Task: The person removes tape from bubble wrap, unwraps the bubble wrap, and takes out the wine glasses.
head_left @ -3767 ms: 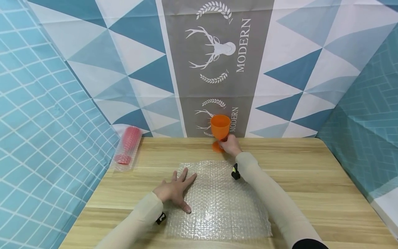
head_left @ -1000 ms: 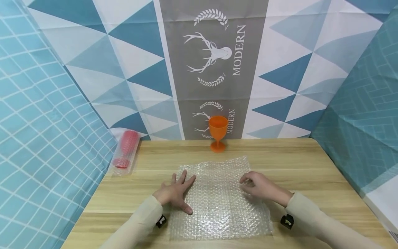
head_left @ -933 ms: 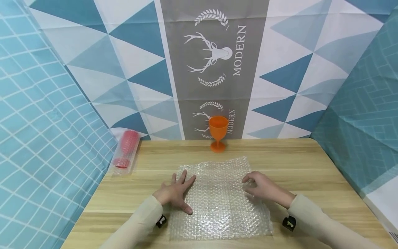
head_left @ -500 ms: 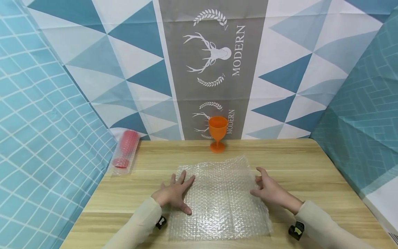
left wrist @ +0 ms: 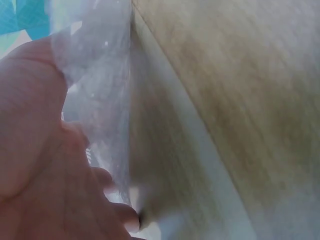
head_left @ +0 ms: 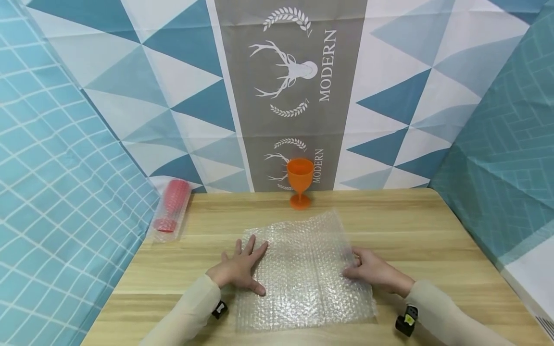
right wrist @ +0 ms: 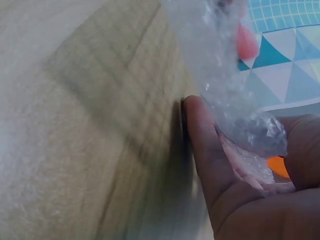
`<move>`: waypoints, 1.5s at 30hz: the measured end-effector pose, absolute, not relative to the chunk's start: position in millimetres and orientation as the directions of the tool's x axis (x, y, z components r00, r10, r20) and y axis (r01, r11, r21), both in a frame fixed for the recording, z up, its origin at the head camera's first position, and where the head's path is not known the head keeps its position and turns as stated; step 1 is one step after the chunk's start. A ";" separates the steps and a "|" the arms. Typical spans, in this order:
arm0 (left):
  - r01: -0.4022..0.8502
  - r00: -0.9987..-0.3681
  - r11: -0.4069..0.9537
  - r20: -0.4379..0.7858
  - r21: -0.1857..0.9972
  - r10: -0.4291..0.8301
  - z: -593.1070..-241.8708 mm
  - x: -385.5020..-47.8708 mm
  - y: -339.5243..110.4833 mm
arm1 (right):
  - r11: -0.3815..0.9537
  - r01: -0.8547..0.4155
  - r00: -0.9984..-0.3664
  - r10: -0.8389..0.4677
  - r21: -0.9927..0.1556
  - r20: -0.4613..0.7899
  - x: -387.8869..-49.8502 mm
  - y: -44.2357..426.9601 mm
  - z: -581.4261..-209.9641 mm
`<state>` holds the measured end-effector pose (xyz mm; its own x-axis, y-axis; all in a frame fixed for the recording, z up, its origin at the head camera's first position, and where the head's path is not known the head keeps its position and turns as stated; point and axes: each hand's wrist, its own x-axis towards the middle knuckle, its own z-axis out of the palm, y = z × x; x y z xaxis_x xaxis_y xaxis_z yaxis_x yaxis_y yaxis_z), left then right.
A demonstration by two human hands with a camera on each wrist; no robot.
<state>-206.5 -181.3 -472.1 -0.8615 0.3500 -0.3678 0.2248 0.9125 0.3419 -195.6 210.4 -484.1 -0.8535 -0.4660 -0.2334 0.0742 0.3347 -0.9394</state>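
Note:
A sheet of bubble wrap (head_left: 298,274) lies on the wooden table in the head view. Spread fingers of my left hand (head_left: 238,269) rest on its left edge. At the right edge, my right hand (head_left: 375,270) pinches the sheet, thumb above and fingers beneath. The right wrist view shows the bubble wrap (right wrist: 215,65) raised off the table, between thumb and fingers. An orange plastic goblet (head_left: 300,175) stands upright beyond the sheet, touched by neither hand.
A red goblet-shaped thing in bubble wrap (head_left: 173,206) lies at the table's (head_left: 402,216) back left corner. Patterned cloth (head_left: 385,86) hangs along the back, with blue cloth on both sides.
My right hand let go of the orange goblet's stem, came back to the bubble wrap, and now pinches its right edge, which has lifted. The left hand stays in place.

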 end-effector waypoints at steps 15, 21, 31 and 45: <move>0.294 -0.825 0.797 -0.281 0.527 0.490 -469.4 -210.1 -206.3 | 0.272 0.064 -0.863 -0.467 -0.960 -0.190 -197.1 210.9 -492.2; 0.318 -0.838 0.759 -0.206 0.568 0.505 -467.3 -206.1 -214.7 | 0.280 0.073 -0.876 -0.441 -0.957 -0.196 -197.2 211.4 -493.9; 0.231 -0.925 0.673 -0.055 0.703 0.376 -464.3 -194.7 -213.7 | 0.323 0.065 -0.901 -0.387 -0.944 -0.195 -198.7 213.7 -494.5; -0.338 -0.822 0.189 -0.387 0.922 0.417 -477.1 -186.2 -223.2 | 0.310 0.047 -0.910 -0.379 -0.950 -0.168 -201.2 214.2 -490.8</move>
<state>-186.2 -223.2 -477.1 -0.8223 0.4169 -0.3874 -0.3384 0.1891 0.9218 -201.2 214.2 -490.8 -0.9099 -0.3791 -0.1684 0.0467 0.3097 -0.9497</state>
